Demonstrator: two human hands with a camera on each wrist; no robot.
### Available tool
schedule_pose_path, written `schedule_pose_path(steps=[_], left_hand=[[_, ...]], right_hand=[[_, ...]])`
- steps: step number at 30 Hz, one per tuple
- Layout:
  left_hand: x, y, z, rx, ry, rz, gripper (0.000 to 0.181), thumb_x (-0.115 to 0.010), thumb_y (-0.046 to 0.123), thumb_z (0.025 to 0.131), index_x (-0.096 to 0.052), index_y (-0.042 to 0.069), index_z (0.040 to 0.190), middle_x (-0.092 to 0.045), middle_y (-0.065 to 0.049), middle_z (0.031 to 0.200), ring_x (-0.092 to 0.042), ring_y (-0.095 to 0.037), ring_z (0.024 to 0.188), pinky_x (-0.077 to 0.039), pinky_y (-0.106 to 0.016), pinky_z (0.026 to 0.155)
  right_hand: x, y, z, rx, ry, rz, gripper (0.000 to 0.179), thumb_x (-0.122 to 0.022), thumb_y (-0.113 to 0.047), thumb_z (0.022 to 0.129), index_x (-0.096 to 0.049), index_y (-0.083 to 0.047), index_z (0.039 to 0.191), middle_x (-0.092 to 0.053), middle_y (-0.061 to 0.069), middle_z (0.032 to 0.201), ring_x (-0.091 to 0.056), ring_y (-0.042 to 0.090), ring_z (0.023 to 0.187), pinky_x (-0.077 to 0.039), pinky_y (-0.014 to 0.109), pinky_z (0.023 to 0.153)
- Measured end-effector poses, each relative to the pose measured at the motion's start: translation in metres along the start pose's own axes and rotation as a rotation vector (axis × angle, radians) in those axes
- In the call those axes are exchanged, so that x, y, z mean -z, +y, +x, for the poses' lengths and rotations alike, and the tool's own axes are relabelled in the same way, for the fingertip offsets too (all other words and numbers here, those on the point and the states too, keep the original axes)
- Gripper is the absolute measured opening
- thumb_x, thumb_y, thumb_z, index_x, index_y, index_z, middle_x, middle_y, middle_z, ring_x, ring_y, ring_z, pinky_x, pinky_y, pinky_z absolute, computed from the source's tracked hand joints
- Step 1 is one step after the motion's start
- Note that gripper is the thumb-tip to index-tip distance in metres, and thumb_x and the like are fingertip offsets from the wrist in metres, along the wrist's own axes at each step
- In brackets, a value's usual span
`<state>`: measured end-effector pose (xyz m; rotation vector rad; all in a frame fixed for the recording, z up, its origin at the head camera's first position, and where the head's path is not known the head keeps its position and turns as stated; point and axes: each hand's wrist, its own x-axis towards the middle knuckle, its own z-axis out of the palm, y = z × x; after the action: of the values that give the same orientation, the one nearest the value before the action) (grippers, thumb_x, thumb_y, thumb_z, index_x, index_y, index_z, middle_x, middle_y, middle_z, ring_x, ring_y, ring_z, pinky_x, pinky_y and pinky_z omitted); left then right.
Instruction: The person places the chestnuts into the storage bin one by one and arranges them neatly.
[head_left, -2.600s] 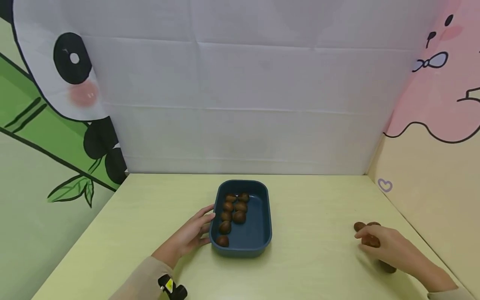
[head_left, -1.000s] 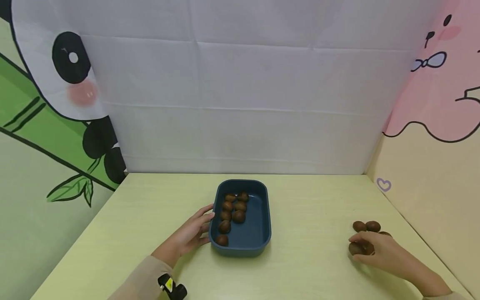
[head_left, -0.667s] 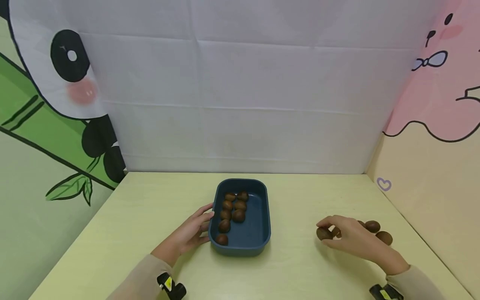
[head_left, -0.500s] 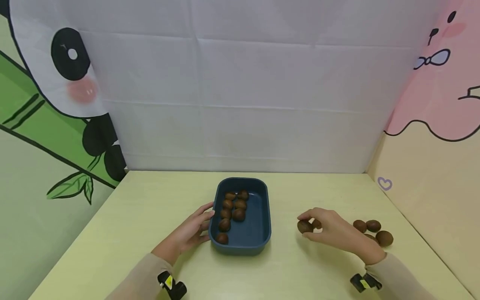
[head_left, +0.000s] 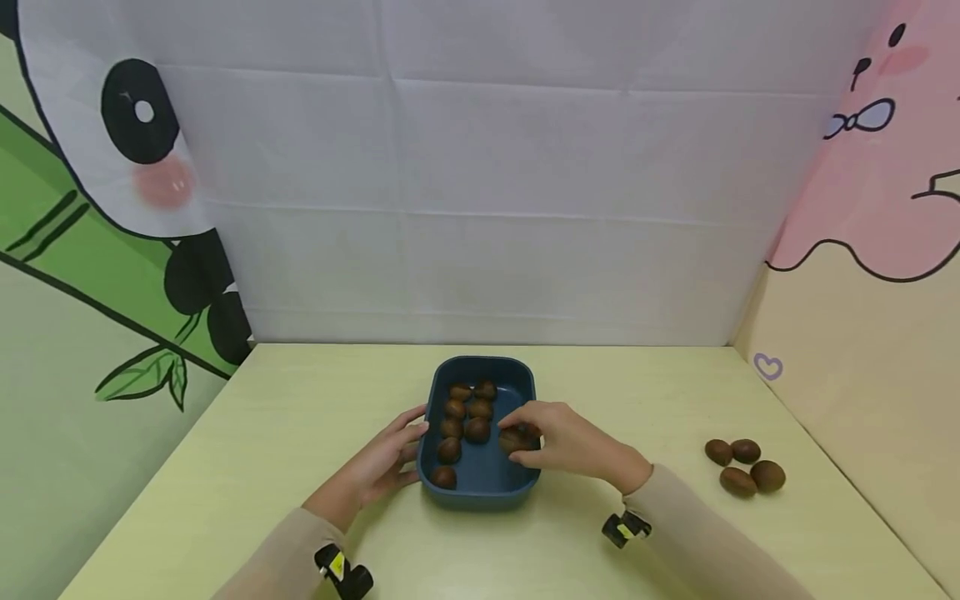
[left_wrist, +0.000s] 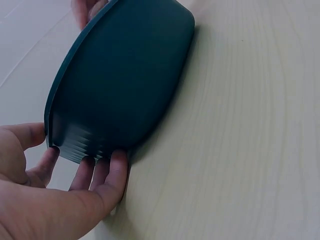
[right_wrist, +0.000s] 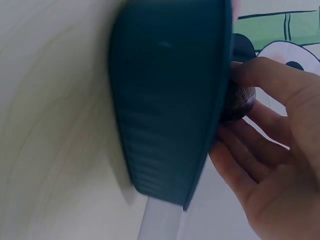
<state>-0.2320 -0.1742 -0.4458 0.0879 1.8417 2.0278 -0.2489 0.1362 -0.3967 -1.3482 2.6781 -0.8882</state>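
Note:
A dark blue rectangular box (head_left: 487,500) stands on the table with several brown chestnuts (head_left: 478,430) lying along its left side. My left hand (head_left: 371,471) touches its left wall, fingers extended; in the left wrist view the fingertips (left_wrist: 118,162) rest on the outer side. Over the right half of the box, my right hand (head_left: 566,442) pinches a chestnut (head_left: 513,439) between thumb and fingers. A second chestnut shows partly behind it, within the same hand. From the right wrist view, the held chestnut (right_wrist: 239,102) is at the rim, partly hidden by the box wall.
Several more chestnuts (head_left: 738,481) lie grouped on the pale yellow table (head_left: 630,383) at the right. A white sheet (head_left: 495,208) hangs behind the table, and walls with cartoon drawings (head_left: 870,200) stand at both sides.
My right hand gathered chestnuts from the group at the right and carried them left to over the box. The left hand and the box have stayed in place.

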Motion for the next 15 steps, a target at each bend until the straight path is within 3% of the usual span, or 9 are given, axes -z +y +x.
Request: schedule_pose_path(steps=[7, 15], left_hand=[[0.001, 0.0, 0.001, 0.005, 0.003, 0.007, 0.063, -0.047, 0.035, 0.107, -0.017, 0.018, 0.16, -0.044, -0.022, 0.149, -0.05, -0.031, 0.131, -0.046, -0.047, 0.097], [-0.001, -0.001, 0.001, 0.004, 0.01, 0.011, 0.062, -0.047, 0.035, 0.107, -0.019, 0.018, 0.159, -0.046, -0.021, 0.148, -0.052, -0.03, 0.129, -0.047, -0.047, 0.096]], right_hand=[[-0.027, 0.0, 0.036, 0.03, -0.071, -0.084, 0.035, -0.076, -0.022, 0.091, -0.069, -0.009, 0.123, -0.068, 0.0, 0.116, -0.061, 0.007, 0.091, -0.048, 0.021, 0.076], [-0.04, 0.004, 0.051, 0.019, -0.108, -0.122, 0.033, -0.079, -0.021, 0.089, -0.071, -0.009, 0.118, -0.068, 0.0, 0.111, -0.06, 0.006, 0.094, -0.048, 0.021, 0.08]])
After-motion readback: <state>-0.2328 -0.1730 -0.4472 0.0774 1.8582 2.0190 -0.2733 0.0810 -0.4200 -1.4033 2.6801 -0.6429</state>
